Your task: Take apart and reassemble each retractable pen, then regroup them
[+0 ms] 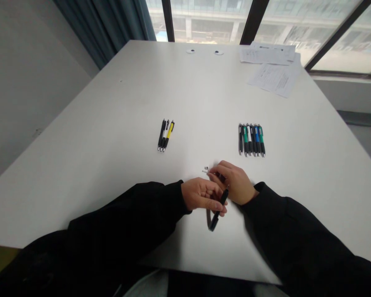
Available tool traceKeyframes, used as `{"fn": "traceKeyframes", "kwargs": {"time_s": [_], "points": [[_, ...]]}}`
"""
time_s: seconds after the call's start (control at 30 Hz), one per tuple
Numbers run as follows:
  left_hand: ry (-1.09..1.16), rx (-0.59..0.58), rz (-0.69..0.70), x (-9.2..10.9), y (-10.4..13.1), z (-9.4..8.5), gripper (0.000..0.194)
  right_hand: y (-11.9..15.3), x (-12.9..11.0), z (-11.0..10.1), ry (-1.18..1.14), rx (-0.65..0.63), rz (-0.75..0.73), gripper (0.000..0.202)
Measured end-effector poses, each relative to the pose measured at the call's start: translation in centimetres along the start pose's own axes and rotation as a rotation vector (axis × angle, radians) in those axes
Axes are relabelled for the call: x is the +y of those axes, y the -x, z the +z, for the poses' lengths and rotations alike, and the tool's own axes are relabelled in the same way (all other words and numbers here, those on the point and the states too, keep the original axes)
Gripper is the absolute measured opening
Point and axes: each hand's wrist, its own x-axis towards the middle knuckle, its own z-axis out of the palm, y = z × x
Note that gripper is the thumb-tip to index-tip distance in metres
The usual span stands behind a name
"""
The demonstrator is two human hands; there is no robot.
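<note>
A black pen body is held between the thumb and fingers of my left hand, tilted above the table near its front edge. Just beyond it, my right hand rests low over the table with thumb and forefinger together. At those fingertips is a small thin light piece, too small to name surely. Beside it lies a tiny silvery pen tip. The palm-side fingers of my right hand are partly hidden.
Left of centre lie a yellow pen, a white pen and a black pen. Several pens form a row at the right. Papers and two eye-shaped markers are at the white table's far side.
</note>
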Motion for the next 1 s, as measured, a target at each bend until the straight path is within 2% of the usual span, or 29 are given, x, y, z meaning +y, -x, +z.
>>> {"fn": "traceKeyframes", "kwargs": {"time_s": [0.1, 0.27, 0.37, 0.47, 0.63, 1.0], "points": [[-0.01, 0.008, -0.01, 0.1, 0.2, -0.1, 0.032, 0.3, 0.5, -0.3, -0.175, -0.02, 0.026, 0.009], [0.017, 0.059, -0.056, 0.3, 0.5, 0.0, 0.032, 0.7, 2.9, -1.3, -0.808, -0.058, 0.222, 0.016], [0.012, 0.068, -0.06, 0.3, 0.5, 0.0, 0.032, 0.6, 3.8, -1.7, -1.142, -0.026, 0.22, 0.02], [0.015, 0.067, -0.049, 0.1, 0.4, -0.1, 0.032, 0.5, 3.7, -1.9, -1.372, -0.063, 0.225, 0.022], [0.008, 0.081, -0.055, 0.0, 0.3, -0.2, 0.034, 0.6, 3.2, -1.9, -1.466, -0.116, 0.239, 0.017], [-0.004, 0.095, -0.073, 0.3, 0.4, 0.0, 0.034, 0.6, 3.3, -1.8, -1.408, -0.16, 0.248, 0.019]]}}
